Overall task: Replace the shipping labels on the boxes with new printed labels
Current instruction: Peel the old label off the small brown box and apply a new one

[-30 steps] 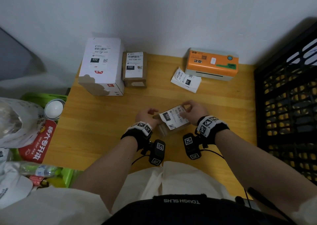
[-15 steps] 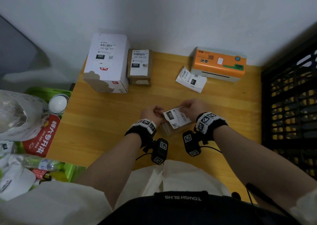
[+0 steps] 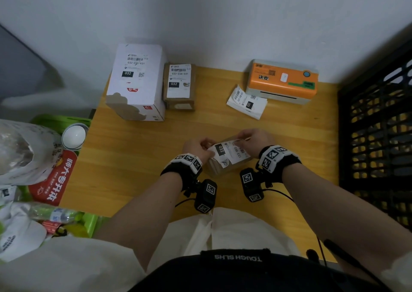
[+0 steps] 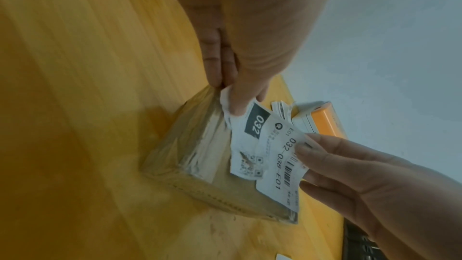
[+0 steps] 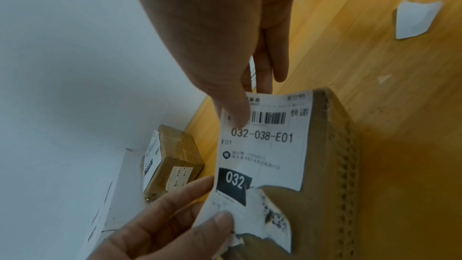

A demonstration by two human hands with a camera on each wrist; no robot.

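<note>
A: Nearest the person, what does the waistband [image 3: 237, 257] read?

B: "TOUGH SLHS", upside down. Just beyond it, a small brown box [image 3: 219, 168] lies on the table [image 3: 138, 158] between both hands.

A: And the label [image 3: 230, 152] on it?

B: White, printed "032-038-E01", a barcode, "E01", and a black block with "032". Its lower part is torn and ragged, with bare cardboard showing through near the QR code. The left hand [image 3: 196, 145] pinches the torn end between thumb and fingers; the right hand [image 3: 256, 136] pinches the barcode end.

A: Farther back?

B: A stack of loose labels [image 3: 246, 102] lies just in front of an orange label printer [image 3: 283, 82]; its writing is too small to read. By the wall stand a second brown box [image 3: 179, 86] labelled "032-038-E01" and "032", and beside it a white box [image 3: 136, 82] with a "032" label.

A: Off the table?

B: A red bag [image 3: 52, 180] with Chinese characters, at the left.
</note>
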